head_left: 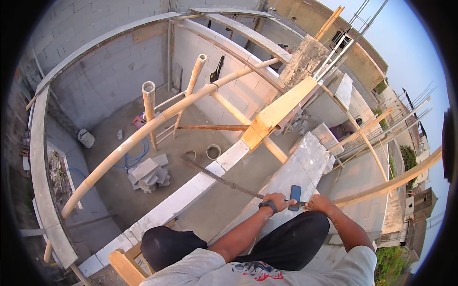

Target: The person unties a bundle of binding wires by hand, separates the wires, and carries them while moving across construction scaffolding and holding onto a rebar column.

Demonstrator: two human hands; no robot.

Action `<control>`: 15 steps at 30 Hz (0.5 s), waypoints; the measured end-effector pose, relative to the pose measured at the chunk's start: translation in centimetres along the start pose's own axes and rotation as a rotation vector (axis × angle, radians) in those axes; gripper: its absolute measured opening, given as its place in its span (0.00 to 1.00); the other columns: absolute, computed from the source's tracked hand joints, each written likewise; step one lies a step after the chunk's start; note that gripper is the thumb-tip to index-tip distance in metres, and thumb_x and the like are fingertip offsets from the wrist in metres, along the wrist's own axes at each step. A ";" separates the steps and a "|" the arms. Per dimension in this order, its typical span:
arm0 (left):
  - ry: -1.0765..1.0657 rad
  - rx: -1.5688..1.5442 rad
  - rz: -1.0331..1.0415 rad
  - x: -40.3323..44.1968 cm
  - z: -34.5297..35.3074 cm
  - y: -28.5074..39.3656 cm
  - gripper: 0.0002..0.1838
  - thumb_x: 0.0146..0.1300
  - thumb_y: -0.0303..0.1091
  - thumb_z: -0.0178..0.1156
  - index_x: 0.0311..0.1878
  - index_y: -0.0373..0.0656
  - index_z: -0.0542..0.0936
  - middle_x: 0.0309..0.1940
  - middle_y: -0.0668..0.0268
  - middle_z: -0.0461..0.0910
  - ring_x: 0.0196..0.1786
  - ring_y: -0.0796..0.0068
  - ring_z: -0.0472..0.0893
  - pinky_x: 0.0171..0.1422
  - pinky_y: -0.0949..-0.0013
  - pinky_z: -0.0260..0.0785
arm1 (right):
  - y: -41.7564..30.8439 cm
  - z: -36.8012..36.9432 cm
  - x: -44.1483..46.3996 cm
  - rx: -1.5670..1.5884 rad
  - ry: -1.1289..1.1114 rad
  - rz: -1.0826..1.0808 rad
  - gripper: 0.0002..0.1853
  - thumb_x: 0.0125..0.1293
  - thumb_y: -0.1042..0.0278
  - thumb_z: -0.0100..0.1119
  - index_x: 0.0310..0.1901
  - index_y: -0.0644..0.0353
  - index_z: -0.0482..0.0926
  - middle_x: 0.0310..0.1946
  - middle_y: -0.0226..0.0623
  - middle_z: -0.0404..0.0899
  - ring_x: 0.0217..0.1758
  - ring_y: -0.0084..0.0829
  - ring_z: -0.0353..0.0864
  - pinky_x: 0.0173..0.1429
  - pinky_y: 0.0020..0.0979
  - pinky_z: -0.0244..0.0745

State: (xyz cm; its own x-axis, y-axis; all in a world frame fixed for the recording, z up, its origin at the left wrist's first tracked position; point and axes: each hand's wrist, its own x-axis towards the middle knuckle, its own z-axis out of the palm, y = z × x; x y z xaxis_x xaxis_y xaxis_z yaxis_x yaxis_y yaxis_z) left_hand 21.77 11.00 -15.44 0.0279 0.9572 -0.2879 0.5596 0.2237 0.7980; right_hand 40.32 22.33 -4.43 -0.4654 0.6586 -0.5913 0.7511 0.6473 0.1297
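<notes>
A long, thin, dark bundle of wire (224,181) reaches from over the room below, across the white block wall top, to my hands. My left hand (280,201), with a dark watch on the wrist, is closed around its near end. Close by on the right, my right hand (318,203) is closed at the same end, its fingertips partly hidden. Between the two hands a phone (296,192) lies screen up, near my left thumb; whether that thumb touches it I cannot tell. Under them is a grey board (303,162).
I sit high above a room with a pile of broken blocks (149,174) on its floor. A long bamboo pole (157,120) crosses ahead. A yellow wooden formwork (281,108) stands by a concrete column (303,61). Another person (344,129) is lower down on the right.
</notes>
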 end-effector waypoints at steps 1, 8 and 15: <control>0.001 0.003 0.004 0.0 -0.5 0.1 0.48 0.57 0.84 0.41 0.40 0.44 0.88 0.42 0.54 0.86 0.48 0.53 0.85 0.56 0.51 0.71 | 0.5 -0.4 -0.3 0.001 0.005 0.003 0.19 0.66 0.48 0.59 0.37 0.57 0.88 0.34 0.52 0.84 0.40 0.51 0.85 0.47 0.47 0.78; 0.162 -0.012 0.061 0.0 -3.6 1.0 0.49 0.53 0.86 0.45 0.39 0.43 0.88 0.39 0.53 0.86 0.46 0.53 0.85 0.51 0.52 0.75 | -2.9 -7.5 -4.2 -0.113 0.228 0.000 0.32 0.62 0.37 0.60 0.56 0.57 0.80 0.49 0.48 0.82 0.53 0.45 0.81 0.59 0.45 0.73; 0.224 -0.141 0.128 0.1 -5.3 0.3 0.39 0.54 0.77 0.57 0.32 0.44 0.87 0.30 0.55 0.85 0.36 0.53 0.85 0.42 0.54 0.76 | -11.4 -8.9 -1.7 -0.371 0.160 -0.227 0.35 0.56 0.36 0.66 0.57 0.56 0.79 0.50 0.49 0.82 0.59 0.46 0.80 0.61 0.48 0.72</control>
State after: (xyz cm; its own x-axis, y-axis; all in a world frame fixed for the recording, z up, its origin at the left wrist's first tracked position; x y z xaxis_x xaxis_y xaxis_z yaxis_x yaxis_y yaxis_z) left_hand 17.51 12.15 -12.43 -0.1016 0.9924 -0.0689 0.4418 0.1071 0.8907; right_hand 28.35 17.22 2.22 -0.6868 0.5168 -0.5112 0.4175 0.8561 0.3045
